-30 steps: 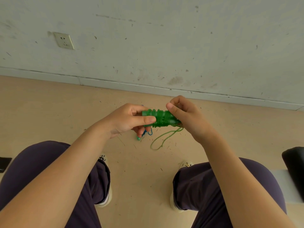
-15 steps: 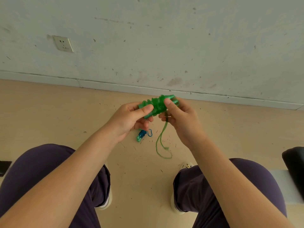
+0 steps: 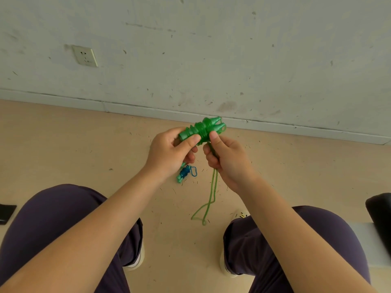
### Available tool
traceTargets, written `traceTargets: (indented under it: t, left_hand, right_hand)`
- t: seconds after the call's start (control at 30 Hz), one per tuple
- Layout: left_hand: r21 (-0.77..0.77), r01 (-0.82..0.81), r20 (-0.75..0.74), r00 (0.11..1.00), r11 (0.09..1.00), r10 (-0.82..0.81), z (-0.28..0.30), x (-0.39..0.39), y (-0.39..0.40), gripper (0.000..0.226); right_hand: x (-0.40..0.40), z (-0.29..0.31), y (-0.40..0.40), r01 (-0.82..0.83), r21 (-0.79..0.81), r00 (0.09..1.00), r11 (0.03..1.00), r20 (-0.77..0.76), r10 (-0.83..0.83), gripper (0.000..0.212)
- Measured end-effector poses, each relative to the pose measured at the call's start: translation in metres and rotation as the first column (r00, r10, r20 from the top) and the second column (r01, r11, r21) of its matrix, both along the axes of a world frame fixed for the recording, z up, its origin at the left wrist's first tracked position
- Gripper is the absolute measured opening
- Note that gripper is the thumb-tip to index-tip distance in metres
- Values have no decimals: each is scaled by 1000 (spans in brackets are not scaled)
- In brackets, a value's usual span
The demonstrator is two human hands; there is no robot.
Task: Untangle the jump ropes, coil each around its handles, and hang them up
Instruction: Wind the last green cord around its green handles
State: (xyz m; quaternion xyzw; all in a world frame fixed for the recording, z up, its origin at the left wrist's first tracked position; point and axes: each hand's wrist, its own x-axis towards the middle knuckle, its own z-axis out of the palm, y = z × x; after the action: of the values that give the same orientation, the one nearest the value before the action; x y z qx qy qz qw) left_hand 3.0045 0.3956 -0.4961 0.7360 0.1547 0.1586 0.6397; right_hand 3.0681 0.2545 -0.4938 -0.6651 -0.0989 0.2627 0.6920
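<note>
I see the green jump rope (image 3: pixel 203 129) held in the air between my knees, above the floor (image 3: pixel 63 144) and close to the wall (image 3: pixel 211 60). Its two handles lie side by side, tilted up to the right, with rope wound in tight turns round their middle. My left hand (image 3: pixel 169 153) grips the lower handle ends, thumb pressed on top. My right hand (image 3: pixel 228 159) pinches the rope just below the coil, and the loose end (image 3: pixel 208 206) hangs from it as a doubled loop. On the floor under my left hand lies a blue jump rope (image 3: pixel 185 173), already coiled, partly hidden by my fingers. A wall socket (image 3: pixel 85 56) sits upper left; a dark object (image 3: pixel 379 216) rests on the bench (image 3: pixel 372 242) at right.
</note>
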Motion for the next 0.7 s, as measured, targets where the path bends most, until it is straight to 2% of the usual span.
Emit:
traceTargets:
  t: [0.1, 0.23, 0.33, 0.4, 0.47, 0.57, 0.7]
  left_hand:
    - [95, -14, 35, 999, 995, 11, 5, -1, -3, 5]
    - [156, -30, 29, 999, 987, 26, 5, -2, -5, 5]
    - [228, 8, -16, 1000, 974, -5, 1, 0, -3, 9]
    - [223, 65, -75, 996, 973, -49, 0, 2, 2, 7]
    - [231, 125, -163, 983, 965, -88, -2, 3, 7, 4]
    - [246, 255, -318, 933, 935, -170, -4, 3, 10, 14]
    - [129, 436, -349, 860, 890, -371, 2, -1, 11, 22]
  right_hand:
    - [-1, 3, 0, -32, -57, 999, 998, -38, 30, 41]
    - [1, 5, -2, -18, -171, 1000, 985, -4, 18, 44]
    - [0, 4, -2, 0, -298, 1000, 954, 6, 2, 45]
    - [-1, 5, -4, -14, -371, 999, 928, 36, 30, 42]
    - [0, 10, -7, -39, -427, 988, 903, 117, 98, 39]
    - [3, 18, -16, -52, -465, 946, 884, 261, 192, 36]
    - [12, 17, -25, 63, -487, 874, 871, 449, 188, 36]
